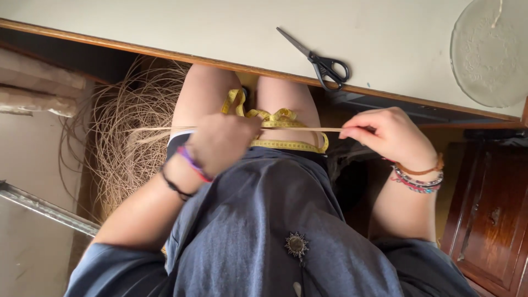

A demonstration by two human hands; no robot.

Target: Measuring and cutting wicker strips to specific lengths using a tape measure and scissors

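A thin, pale straw-coloured reed strand [300, 130] is held taut over the lap, clenched in the left hand [223, 144] and pinched by the right hand [388, 135], beside a yellow measuring tape [275, 118], apparently for straight gauging.

No packages, labels, signs or screens show anywhere in this view.
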